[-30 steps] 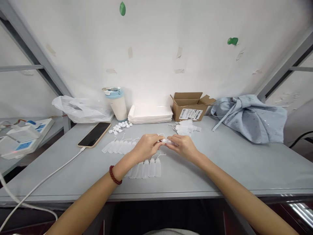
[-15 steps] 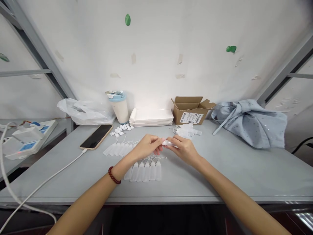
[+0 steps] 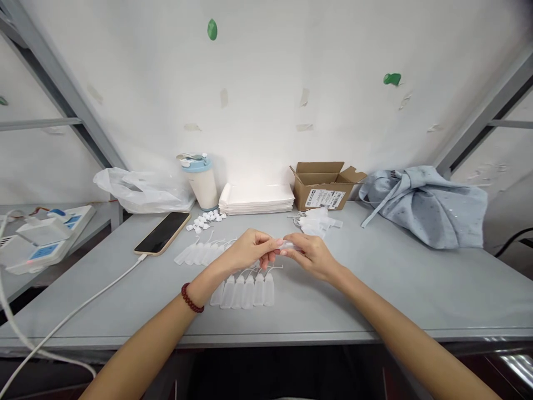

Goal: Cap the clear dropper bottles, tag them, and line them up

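Observation:
A small translucent plastic bottle (image 3: pixel 288 245) lies sideways between my two hands, above the middle of the desk. My right hand (image 3: pixel 312 254) is closed around its body. With thumb and fingers my left hand (image 3: pixel 253 250) pinches its left end; whether a cap sits there is hidden by the fingers. Just below my hands, a row of similar bottles (image 3: pixel 249 291) with thin strap-like tails lies flat. Another row (image 3: pixel 200 253) is partly covered by my left hand. Behind my right hand is a loose pile of translucent bottles (image 3: pixel 317 221).
Small white caps (image 3: pixel 202 221) lie near a cup with a blue lid (image 3: pixel 202 180). A phone (image 3: pixel 163 233) on a white cable is at left, near a plastic bag (image 3: pixel 141 190). At the back stand a paper stack (image 3: pixel 257 199), an open cardboard box (image 3: pixel 327 189) and a blue cloth bag (image 3: pixel 428 208).
Both hands stay on the bottle, with only a slight shift of the fingers, so more of its body shows. The whole view has moved slightly.

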### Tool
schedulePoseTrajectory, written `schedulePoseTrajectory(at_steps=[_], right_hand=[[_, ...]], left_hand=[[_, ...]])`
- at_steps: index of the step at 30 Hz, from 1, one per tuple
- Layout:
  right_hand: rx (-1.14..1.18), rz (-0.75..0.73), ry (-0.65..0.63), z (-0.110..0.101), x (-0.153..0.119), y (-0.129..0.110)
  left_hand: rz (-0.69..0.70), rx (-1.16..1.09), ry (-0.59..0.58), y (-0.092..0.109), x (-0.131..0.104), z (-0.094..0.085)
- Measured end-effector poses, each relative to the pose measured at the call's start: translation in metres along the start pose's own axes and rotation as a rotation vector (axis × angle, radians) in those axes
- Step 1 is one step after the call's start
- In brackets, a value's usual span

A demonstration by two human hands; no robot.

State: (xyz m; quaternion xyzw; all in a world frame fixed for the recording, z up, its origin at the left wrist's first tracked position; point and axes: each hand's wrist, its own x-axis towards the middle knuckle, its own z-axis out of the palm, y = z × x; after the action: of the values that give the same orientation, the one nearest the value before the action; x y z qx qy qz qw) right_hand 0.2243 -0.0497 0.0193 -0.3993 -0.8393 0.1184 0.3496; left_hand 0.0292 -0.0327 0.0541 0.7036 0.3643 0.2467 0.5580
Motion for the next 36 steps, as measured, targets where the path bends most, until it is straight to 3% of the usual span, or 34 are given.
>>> schedulePoseTrajectory(at_steps=[7, 12, 15, 22, 31, 36], right_hand=[[0.44, 0.305, -0.068, -0.008, 0.005, -0.011], [0.63, 0.382, -0.086, -0.006, 0.006, -0.008], [0.535, 0.326, -0.027, -0.004, 0.006, -0.008], [0.143, 0.127, 0.016, 0.0, 0.001, -0.009], [-0.161, -0.142, 0.183, 0.009, 0.0, 0.001], [0.022, -0.028, 0.166, 0.004, 0.0, -0.007]], left_hand=[[0.139, 0.093, 0.131, 0.0, -0.003, 0.006], [0.17, 0.038, 0.191, -0.001, -0.001, 0.009], [0.151, 0.011, 0.154, -0.003, 0.002, 0.007], [-0.099, -0.019, -0.06, -0.006, 0.003, 0.003], [-0.122, -0.166, 0.073, -0.002, 0.003, 0.006], [0.015, -0.095, 0.093, -0.007, 0.004, 0.008]])
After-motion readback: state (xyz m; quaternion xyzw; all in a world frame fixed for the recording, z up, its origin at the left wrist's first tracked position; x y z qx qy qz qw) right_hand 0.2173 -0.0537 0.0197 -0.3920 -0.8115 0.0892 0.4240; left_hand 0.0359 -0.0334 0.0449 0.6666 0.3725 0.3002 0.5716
